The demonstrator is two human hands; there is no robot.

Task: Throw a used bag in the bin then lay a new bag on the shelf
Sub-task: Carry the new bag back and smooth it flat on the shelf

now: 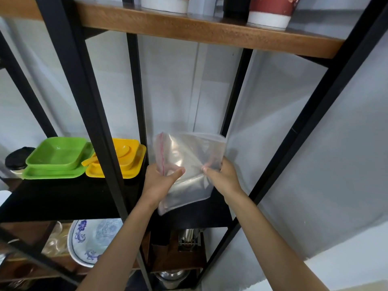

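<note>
A clear plastic zip bag (pixel 189 162) with a red seal strip is held up over the dark shelf board (pixel 63 200), in the right bay of the black metal rack. My left hand (pixel 159 181) grips its left edge by the red strip, thumb on the front. My right hand (pixel 222 177) pinches the bag's right side. The bag is tilted, its lower corner hanging near the board's front edge. No bin is in view.
Green square dishes (pixel 56 158) and yellow dishes with a spoon (pixel 123 158) sit on the same board to the left. A black upright post (pixel 100 131) stands between them and the bag. Patterned plates (pixel 92 240) and metal ware lie on lower shelves; red-and-white pots stand above.
</note>
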